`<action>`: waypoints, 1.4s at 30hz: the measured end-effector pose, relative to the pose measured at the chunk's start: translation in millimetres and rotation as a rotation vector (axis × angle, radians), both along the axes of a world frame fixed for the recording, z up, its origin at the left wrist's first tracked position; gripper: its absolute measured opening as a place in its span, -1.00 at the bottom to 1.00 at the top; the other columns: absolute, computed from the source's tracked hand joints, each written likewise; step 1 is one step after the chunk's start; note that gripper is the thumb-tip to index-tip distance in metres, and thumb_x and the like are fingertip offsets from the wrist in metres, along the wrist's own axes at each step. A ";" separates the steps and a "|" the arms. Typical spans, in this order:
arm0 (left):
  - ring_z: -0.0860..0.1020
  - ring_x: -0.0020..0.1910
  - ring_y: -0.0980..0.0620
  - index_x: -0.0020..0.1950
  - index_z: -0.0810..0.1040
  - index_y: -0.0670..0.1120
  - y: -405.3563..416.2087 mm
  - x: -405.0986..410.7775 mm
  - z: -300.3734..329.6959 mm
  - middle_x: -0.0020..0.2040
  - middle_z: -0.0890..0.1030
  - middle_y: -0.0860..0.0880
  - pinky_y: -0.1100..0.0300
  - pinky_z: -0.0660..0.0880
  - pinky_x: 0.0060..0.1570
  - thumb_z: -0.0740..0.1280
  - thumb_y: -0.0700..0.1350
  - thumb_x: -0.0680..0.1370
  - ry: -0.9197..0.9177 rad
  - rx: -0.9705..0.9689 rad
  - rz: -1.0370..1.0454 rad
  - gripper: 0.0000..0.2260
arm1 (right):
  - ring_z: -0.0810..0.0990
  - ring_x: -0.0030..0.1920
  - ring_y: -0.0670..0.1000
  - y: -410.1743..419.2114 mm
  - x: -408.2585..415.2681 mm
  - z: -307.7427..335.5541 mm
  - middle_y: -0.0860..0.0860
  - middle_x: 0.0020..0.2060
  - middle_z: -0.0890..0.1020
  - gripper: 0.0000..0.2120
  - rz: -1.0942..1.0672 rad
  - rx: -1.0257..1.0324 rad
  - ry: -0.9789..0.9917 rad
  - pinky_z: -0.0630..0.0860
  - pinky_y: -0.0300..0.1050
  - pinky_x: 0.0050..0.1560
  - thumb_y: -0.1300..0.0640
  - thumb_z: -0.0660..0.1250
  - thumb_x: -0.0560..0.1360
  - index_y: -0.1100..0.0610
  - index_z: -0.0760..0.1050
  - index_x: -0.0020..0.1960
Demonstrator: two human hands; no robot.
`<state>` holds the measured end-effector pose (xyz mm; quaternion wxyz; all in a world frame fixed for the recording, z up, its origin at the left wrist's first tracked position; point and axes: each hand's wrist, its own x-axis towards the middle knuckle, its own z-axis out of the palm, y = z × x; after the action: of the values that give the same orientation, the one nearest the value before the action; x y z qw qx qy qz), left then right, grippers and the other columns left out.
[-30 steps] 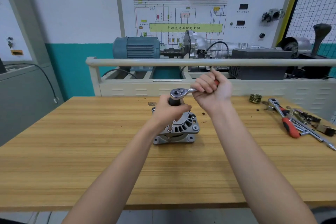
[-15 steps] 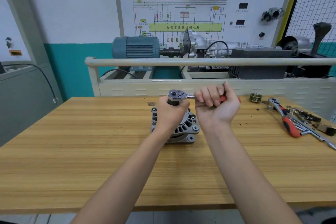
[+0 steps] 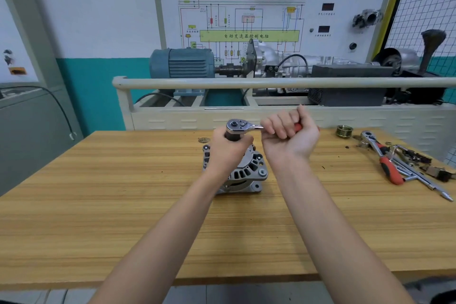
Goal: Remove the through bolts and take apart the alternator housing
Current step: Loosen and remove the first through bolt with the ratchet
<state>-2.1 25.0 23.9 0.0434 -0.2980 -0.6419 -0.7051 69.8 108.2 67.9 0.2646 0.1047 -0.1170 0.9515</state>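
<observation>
Mid-frame, the left hand (image 3: 228, 153) grips the socket on the alternator (image 3: 249, 170); the right hand (image 3: 288, 134) grips the ratchet (image 3: 240, 126), loosening a bolt. Next: another firm swing.

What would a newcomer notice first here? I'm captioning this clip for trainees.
Mid-table, the left hand grips the socket under a ratchet standing on the silver alternator, while the right hand holds its red handle. A second red-handled ratchet lies among loose tools at the table's right edge, near a grooved pulley.

Both hands (image 3: 229, 148) (image 3: 290, 134) fisted, seemingly gripping, forearms extended.
</observation>
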 end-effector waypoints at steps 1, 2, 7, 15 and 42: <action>0.24 -0.56 0.18 -0.57 0.34 0.04 4.5 2.5 -2.0 -0.59 0.32 0.15 0.28 0.23 -0.49 0.32 -0.38 0.39 -0.006 0.064 0.063 -0.55 | 0.14 -0.64 -0.08 -5.3 4.6 -4.4 -0.07 -0.65 0.17 -0.53 -0.048 -0.007 0.021 0.20 -0.27 -0.56 0.16 0.05 0.58 0.09 0.27 -0.52; 0.23 -0.55 0.19 -0.57 0.34 0.05 7.9 5.1 -3.6 -0.59 0.32 0.16 0.30 0.22 -0.51 0.33 -0.39 0.39 -0.005 0.109 0.103 -0.55 | 0.14 -0.63 -0.07 -8.7 7.8 -7.3 -0.06 -0.65 0.17 -0.54 -0.080 -0.009 0.038 0.22 -0.26 -0.55 0.16 0.05 0.58 0.09 0.27 -0.51; 0.27 -0.51 0.06 -0.52 0.34 0.01 -2.9 3.6 1.8 -0.54 0.34 0.06 0.20 0.25 -0.40 0.37 -0.34 0.39 0.050 -0.061 -0.034 -0.61 | 0.14 -0.66 -0.09 9.0 1.5 4.7 -0.07 -0.67 0.18 -0.50 0.068 0.034 -0.016 0.17 -0.30 -0.58 0.15 0.04 0.59 0.10 0.26 -0.53; 0.23 -0.57 0.10 -0.48 0.31 -0.06 -18.6 -2.5 11.6 -0.57 0.29 0.06 0.28 0.22 -0.51 0.37 -0.35 0.44 0.048 -0.221 -0.296 -0.61 | 0.15 -0.68 -0.10 22.3 -19.5 23.4 -0.08 -0.68 0.19 -0.52 0.339 0.148 -0.118 0.10 -0.28 -0.59 0.17 0.06 0.59 0.11 0.25 -0.52; 0.22 -0.56 0.20 -0.56 0.28 0.03 9.3 6.8 -2.5 -0.61 0.31 0.16 0.35 0.19 -0.53 0.33 -0.40 0.39 0.066 0.133 0.141 -0.53 | 0.13 -0.63 -0.08 -9.6 10.1 -6.9 -0.07 -0.65 0.17 -0.51 -0.107 -0.008 0.025 0.21 -0.25 -0.55 0.17 0.04 0.59 0.08 0.29 -0.52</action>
<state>4.7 34.3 21.4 0.1336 -0.2716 -0.6112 -0.7313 79.9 98.6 61.0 0.3169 0.1091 -0.1151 0.9351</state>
